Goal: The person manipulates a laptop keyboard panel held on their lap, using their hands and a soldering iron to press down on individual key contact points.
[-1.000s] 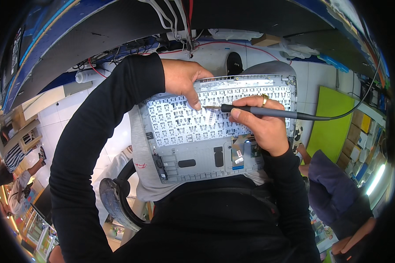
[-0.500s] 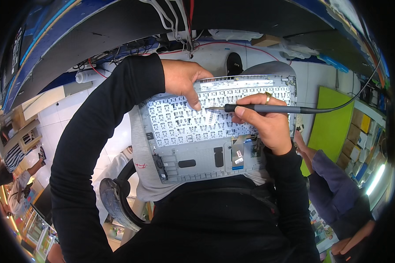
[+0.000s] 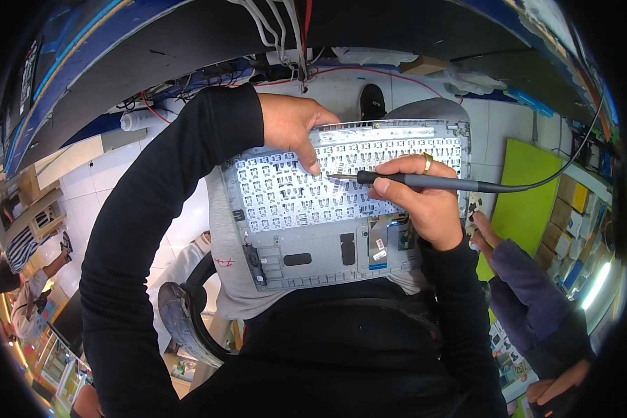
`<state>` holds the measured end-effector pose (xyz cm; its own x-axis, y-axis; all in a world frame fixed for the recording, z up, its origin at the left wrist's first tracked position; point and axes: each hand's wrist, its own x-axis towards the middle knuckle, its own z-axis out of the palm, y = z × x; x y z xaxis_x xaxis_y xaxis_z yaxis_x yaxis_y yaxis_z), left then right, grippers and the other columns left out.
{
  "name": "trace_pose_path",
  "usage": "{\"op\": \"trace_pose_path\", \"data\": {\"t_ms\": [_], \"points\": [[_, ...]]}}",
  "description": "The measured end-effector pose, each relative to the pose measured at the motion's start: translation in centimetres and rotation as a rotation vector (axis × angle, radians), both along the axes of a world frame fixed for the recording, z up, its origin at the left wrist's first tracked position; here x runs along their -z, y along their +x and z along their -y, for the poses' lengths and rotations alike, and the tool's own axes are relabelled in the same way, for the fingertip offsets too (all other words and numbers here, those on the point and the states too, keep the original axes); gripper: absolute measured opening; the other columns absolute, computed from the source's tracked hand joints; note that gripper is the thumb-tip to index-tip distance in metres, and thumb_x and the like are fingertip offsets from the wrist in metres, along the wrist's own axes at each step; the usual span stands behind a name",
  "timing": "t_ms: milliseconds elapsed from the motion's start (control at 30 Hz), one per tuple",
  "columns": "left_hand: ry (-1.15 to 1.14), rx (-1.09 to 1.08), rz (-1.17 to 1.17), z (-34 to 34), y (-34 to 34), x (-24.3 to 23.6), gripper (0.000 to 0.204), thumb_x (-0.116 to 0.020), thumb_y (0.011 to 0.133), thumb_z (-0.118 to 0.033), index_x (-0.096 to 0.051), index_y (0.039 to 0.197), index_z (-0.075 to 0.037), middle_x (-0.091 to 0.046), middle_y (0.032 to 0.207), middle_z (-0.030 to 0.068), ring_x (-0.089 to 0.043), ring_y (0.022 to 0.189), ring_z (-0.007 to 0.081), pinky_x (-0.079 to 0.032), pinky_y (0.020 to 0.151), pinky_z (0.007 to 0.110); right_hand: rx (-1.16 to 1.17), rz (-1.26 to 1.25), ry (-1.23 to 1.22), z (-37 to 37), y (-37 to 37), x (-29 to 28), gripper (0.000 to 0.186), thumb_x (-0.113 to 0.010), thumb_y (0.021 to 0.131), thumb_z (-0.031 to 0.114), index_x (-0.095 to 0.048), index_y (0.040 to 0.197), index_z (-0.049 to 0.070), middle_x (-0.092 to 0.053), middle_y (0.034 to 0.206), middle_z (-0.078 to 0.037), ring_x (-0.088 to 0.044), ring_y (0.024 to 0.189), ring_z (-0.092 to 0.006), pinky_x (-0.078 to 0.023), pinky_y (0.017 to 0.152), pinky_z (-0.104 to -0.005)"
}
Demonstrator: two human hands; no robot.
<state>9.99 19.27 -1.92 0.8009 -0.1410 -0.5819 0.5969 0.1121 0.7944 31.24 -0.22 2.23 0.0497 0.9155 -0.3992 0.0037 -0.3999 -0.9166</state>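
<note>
Across my lap lies a laptop top case (image 3: 313,258), its inner side up, with the metal back of the keyboard (image 3: 272,202) showing. My left hand (image 3: 296,132) grips its far edge; the thumb presses on the keyboard back and the other fingers are hidden underneath. Held like a pen in my right hand (image 3: 425,198) is a soldering iron (image 3: 411,180) with a dark handle. Its tip is at the keyboard back, just right of my left thumb and by a white barcode sticker (image 3: 338,182); whether it touches cannot be made out.
The iron's cord (image 3: 578,150) runs up to the right. A dark tabletop edge (image 3: 397,35) with hanging white cables (image 3: 275,31) is ahead. At right stand a green panel (image 3: 515,202) and a person in dark clothes (image 3: 536,292). A chair armrest (image 3: 188,313) is at my left.
The soldering iron's tip and handle have shifted slightly downward, and its cord bends lower at right. My left hand and the top case have barely moved.
</note>
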Motion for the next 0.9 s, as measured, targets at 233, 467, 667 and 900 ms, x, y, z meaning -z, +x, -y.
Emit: {"op": "trace_pose_path", "data": {"t_ms": [233, 467, 667, 900], "points": [[0.003, 0.002, -0.005, 0.0, -0.1, 0.4, 0.053, -0.083, 0.085, -0.013, -0.061, 0.129, 0.006, -0.076, 0.117, 0.0172, -0.076, 0.099, 0.0197, -0.058, 0.089, 0.031, 0.031, -0.017, 0.015, 0.2, 0.4, -0.3, 0.017, -0.082, 0.087, 0.004, -0.078, 0.102, -0.002, -0.077, 0.090, -0.010, -0.072, 0.080, -0.0151, -0.056, 0.073, -0.0273], [-0.016, 0.002, -0.003, 0.0, -0.1, 0.9, 0.053, -0.084, 0.085, -0.012, -0.061, 0.130, 0.006, -0.076, 0.117, 0.0169, -0.076, 0.101, 0.0194, -0.058, 0.091, 0.031, 0.036, -0.013, -0.025, 0.3, 0.7, -0.6, 0.018, -0.080, 0.088, 0.002, -0.076, 0.104, -0.004, -0.078, 0.091, -0.013, -0.075, 0.082, -0.0166, -0.058, 0.075, -0.0277], [-0.011, 0.010, -0.014, 0.0, -0.2, 0.8, 0.054, -0.085, 0.085, -0.013, -0.062, 0.130, 0.006, -0.076, 0.118, 0.0165, -0.076, 0.101, 0.0194, -0.057, 0.092, 0.030, 0.034, -0.079, -0.043, 0.0, 0.9, -1.1, 0.017, -0.077, 0.090, -0.001, -0.075, 0.106, -0.005, -0.078, 0.092, -0.015, -0.078, 0.087, -0.0206, -0.062, 0.079, -0.0293], [0.111, 0.060, -0.025, -0.3, -0.2, -0.9, 0.053, -0.083, 0.087, -0.017, -0.062, 0.129, 0.006, -0.076, 0.117, 0.0168, -0.075, 0.102, 0.0205, -0.056, 0.092, 0.032, 0.033, -0.082, -0.006, 0.3, 1.1, -0.8, 0.017, -0.077, 0.090, -0.001, -0.074, 0.107, -0.006, -0.078, 0.095, -0.016, -0.078, 0.087, -0.0212, -0.063, 0.079, -0.0296]]}}
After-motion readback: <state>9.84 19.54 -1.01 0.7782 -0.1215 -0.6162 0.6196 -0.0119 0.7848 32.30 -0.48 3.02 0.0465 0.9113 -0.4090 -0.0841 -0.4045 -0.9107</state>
